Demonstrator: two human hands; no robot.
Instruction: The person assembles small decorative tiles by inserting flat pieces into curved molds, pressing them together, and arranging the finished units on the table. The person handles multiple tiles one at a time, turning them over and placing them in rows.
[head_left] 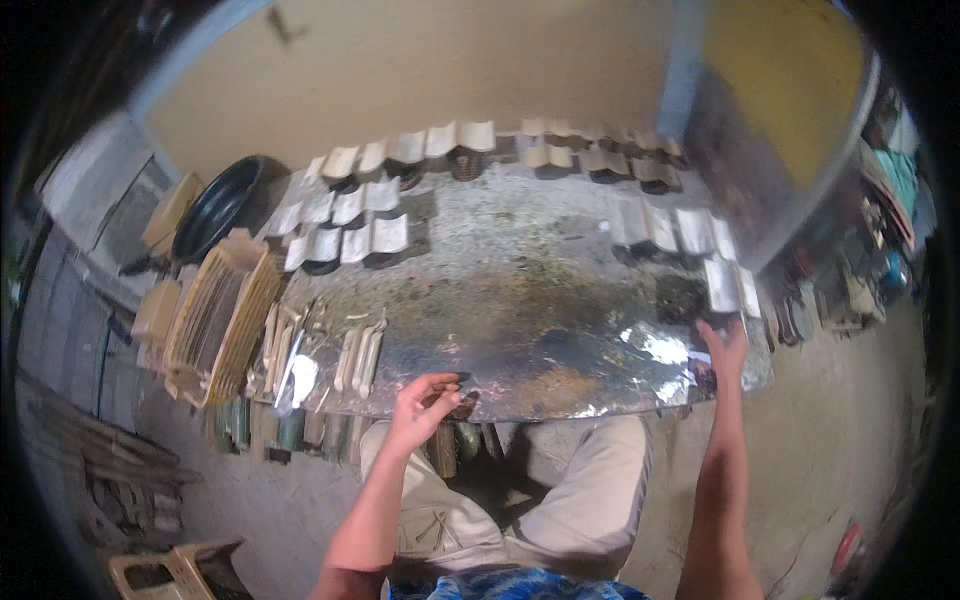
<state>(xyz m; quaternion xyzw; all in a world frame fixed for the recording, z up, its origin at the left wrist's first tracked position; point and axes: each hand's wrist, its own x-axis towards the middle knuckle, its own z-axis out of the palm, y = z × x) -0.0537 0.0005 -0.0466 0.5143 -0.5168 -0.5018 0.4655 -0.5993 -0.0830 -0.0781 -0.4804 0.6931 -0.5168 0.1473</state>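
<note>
My left hand is at the table's near edge, its thumb and fingers drawn together. Something small and dark shows at its fingertips, too unclear to name. Over the table's right edge, my right hand reaches forward with thumb and fingers apart. Its fingertips are at the near edge of a curved whitish piece, shaped like a short trough; whether they touch it is unclear. More such pieces stand behind it, and another group stands at the left. Several pale sticks lie left of my left hand.
The worn tabletop is stained and shiny near me. A yellow plastic basket and a black basin are on the left. Further curved pieces line the back by the wall. My legs are under the near edge.
</note>
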